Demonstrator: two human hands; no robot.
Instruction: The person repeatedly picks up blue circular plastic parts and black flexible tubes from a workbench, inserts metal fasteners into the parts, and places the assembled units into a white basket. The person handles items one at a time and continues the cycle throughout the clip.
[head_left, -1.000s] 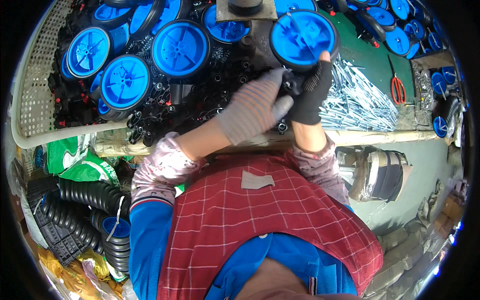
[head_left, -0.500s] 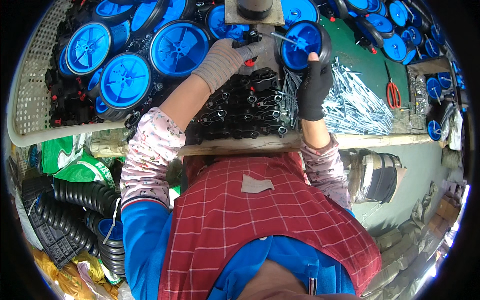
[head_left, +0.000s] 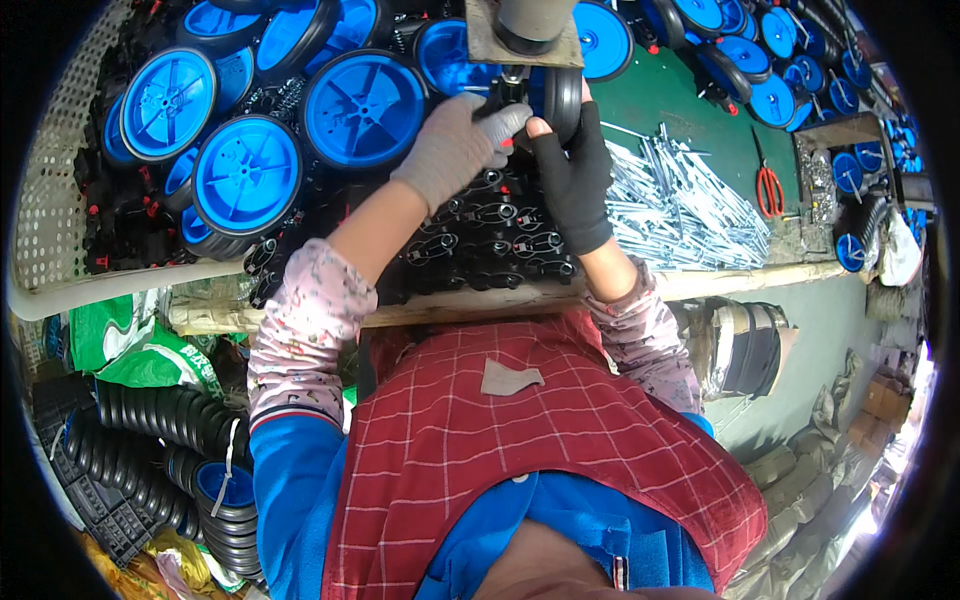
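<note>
My left hand [head_left: 455, 145], in a grey glove, is closed on a black plastic bracket [head_left: 512, 92] with a red tab, just below the press head [head_left: 528, 25]. My right hand [head_left: 578, 170], in a black fingerless glove, grips a wheel [head_left: 564, 105] by its black tyre. The wheel stands edge-on against the bracket's right side, so its blue hub is mostly turned from view. Whether its metal pin sits inside the bracket is hidden. Rows of black brackets with metal clips [head_left: 480, 240] lie below my hands.
Blue wheels [head_left: 248, 170] and black parts fill a perforated white crate [head_left: 60, 230] at left. Loose metal pins [head_left: 690, 215] are heaped at right, near red-handled pliers [head_left: 769, 190]. More wheels [head_left: 770, 100] lie at far right. Stacked tyres [head_left: 160, 420] stand below left.
My right hand has brought the wheel leftward and turned it edge-on, up to the bracket in my left hand. The pin that stuck out of its hub is now out of sight.
</note>
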